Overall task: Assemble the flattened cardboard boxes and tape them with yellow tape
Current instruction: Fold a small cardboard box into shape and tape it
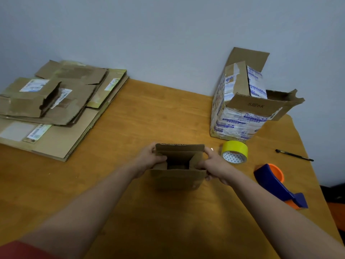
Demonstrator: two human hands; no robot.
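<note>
Dim, soft light — warped edges

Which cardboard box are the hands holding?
The small plain brown box in the middle, gripped by the left hand and right hand. The tall printed box stands alone at the right; the flattened boxes lie stacked at the left.

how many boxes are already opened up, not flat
2: a small box held by the left hand and right hand at centre; a tall box back right, flaps open. Others lie flat in the stack at left.
</note>
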